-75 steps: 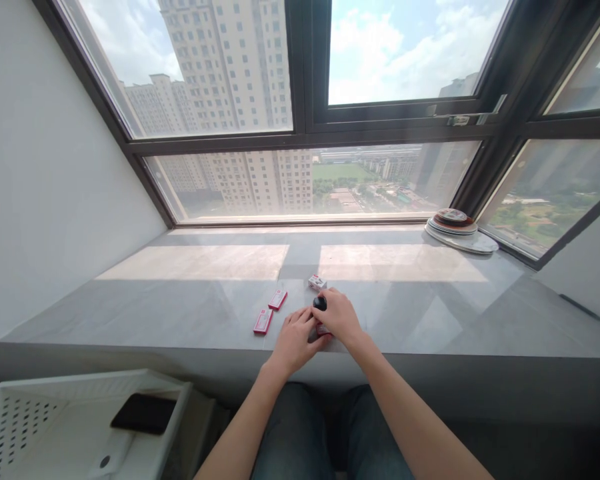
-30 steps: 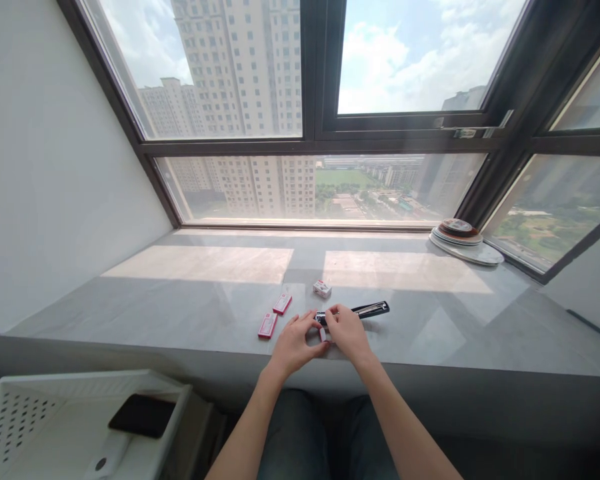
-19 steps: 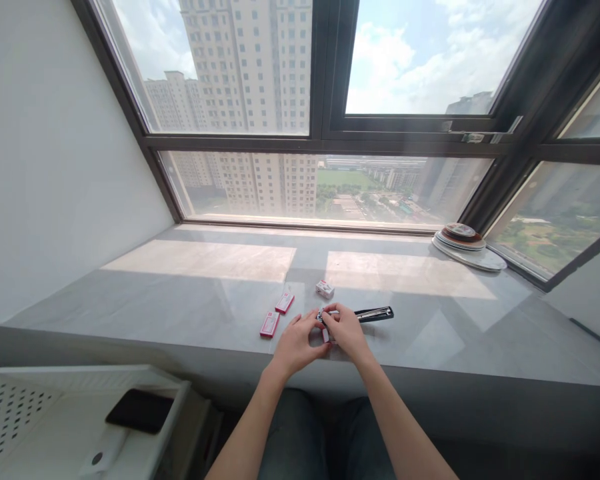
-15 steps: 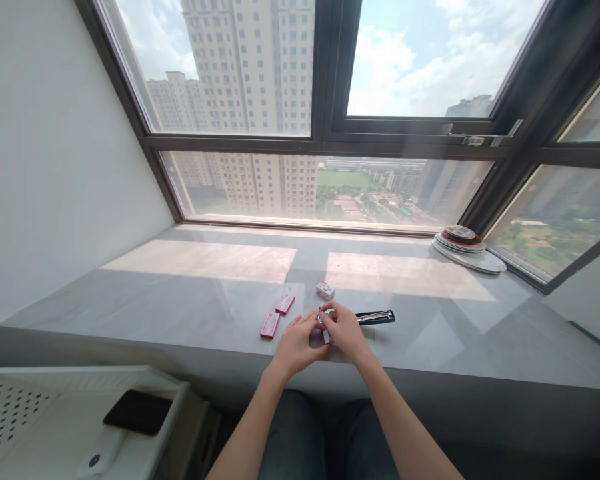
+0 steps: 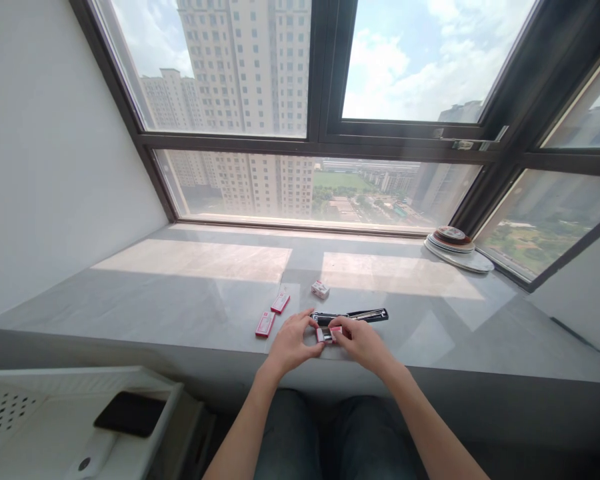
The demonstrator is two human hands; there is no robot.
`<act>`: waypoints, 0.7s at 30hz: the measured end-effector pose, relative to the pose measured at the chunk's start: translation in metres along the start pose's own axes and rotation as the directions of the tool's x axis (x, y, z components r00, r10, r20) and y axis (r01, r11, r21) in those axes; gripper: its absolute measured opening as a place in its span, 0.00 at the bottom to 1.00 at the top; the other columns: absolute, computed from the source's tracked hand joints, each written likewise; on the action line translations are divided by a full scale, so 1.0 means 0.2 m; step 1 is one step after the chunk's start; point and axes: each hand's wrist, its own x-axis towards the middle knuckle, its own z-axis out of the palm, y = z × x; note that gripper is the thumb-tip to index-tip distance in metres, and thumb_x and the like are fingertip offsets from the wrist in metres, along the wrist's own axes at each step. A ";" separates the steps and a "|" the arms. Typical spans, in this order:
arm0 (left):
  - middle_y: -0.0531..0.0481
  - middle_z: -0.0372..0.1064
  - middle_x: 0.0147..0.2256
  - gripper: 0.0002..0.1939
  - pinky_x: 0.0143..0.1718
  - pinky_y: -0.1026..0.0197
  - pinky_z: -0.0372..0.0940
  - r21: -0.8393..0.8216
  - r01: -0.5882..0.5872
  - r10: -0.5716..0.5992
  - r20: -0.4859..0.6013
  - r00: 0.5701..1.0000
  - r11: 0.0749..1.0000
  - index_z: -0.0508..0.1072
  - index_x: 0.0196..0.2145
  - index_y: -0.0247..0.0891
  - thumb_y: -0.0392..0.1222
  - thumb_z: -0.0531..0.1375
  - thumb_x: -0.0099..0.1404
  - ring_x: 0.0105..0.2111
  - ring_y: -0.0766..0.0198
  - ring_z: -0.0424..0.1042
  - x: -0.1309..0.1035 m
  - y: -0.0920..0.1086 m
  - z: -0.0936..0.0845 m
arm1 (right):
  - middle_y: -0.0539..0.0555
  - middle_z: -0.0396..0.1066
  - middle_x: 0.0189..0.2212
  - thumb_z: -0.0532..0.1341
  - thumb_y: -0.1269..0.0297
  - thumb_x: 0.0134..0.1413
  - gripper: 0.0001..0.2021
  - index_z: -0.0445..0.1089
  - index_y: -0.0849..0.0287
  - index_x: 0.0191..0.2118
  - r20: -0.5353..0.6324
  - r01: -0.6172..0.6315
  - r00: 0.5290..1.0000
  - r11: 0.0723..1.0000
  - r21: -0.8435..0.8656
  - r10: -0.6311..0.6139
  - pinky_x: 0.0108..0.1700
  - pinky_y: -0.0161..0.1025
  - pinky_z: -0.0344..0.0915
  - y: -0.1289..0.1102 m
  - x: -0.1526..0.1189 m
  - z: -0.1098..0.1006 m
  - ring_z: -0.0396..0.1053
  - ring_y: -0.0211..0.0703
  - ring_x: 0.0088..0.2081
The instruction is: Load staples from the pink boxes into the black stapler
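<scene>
Shifted off the black stapler (image 5: pixel 356 315) toward the front edge of the surface (image 5: pixel 190 300), the right hand (image 5: pixel 364 342) pinches the small red-and-white box (image 5: pixel 321 335), its left end grasped by the left hand (image 5: pixel 291 342), with the unfolded stapler lying just beyond.

Looks like a home, high up in a tower block.
Dark-framed windows (image 5: pixel 230 143) at twelve o'clock look down on a green field (image 5: pixel 343 180), with apartment-style towers (image 5: pixel 247 67) at eleven; a stone-look windowsill (image 5: pixel 180 300) runs beneath, plate-like discs (image 5: pixel 453 245) stacked at three, a plain white wall (image 5: pixel 45 153) at ten, a perforated white basket (image 5: pixel 70 377) holding a phone (image 5: pixel 131 413) at eight.
</scene>
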 end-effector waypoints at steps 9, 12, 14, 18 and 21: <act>0.50 0.72 0.30 0.17 0.44 0.52 0.60 0.160 0.163 -0.152 -0.082 0.985 0.974 0.71 0.28 0.44 0.51 0.53 0.72 0.39 0.55 0.70 0.00 0.10 0.12 | 0.51 0.74 0.27 0.53 0.53 0.64 0.14 0.70 0.53 0.32 -0.085 -0.124 0.988 0.991 0.053 0.129 0.33 0.37 0.58 0.21 -0.10 0.04 0.70 0.46 0.30; 0.49 0.73 0.31 0.16 0.44 0.52 0.59 0.174 0.187 -0.162 -0.149 0.975 0.967 0.72 0.32 0.44 0.51 0.51 0.73 0.39 0.54 0.70 0.01 0.16 0.19 | 0.51 0.73 0.26 0.55 0.50 0.63 0.16 0.69 0.54 0.31 -0.099 -0.129 0.985 0.984 0.126 0.142 0.33 0.38 0.59 0.22 -0.10 0.07 0.70 0.45 0.30; 0.49 0.74 0.34 0.15 0.45 0.53 0.59 0.167 0.172 -0.144 -0.168 0.975 0.971 0.73 0.40 0.46 0.51 0.50 0.74 0.40 0.55 0.71 0.00 0.18 0.21 | 0.50 0.71 0.23 0.57 0.45 0.60 0.18 0.69 0.55 0.33 -0.087 -0.241 0.961 0.947 0.213 0.264 0.29 0.37 0.58 0.27 -0.12 0.05 0.68 0.44 0.26; 0.48 0.75 0.43 0.15 0.45 0.53 0.58 0.179 0.133 -0.108 -0.141 0.984 0.975 0.72 0.51 0.47 0.50 0.50 0.74 0.43 0.54 0.71 0.00 0.20 0.20 | 0.46 0.68 0.21 0.62 0.38 0.52 0.31 0.64 0.56 0.53 0.012 -0.411 0.883 0.761 0.503 0.469 0.19 0.34 0.50 0.42 -0.14 -0.09 0.56 0.36 0.15; 0.49 0.75 0.40 0.14 0.43 0.55 0.56 0.224 0.178 -0.152 -0.128 0.980 0.958 0.74 0.47 0.46 0.50 0.51 0.73 0.42 0.55 0.71 0.01 0.21 0.20 | 0.46 0.68 0.26 0.66 0.38 0.48 0.34 0.66 0.56 0.54 -0.001 -0.243 0.945 0.700 0.672 0.328 0.18 0.32 0.47 0.46 -0.08 -0.19 0.51 0.31 0.16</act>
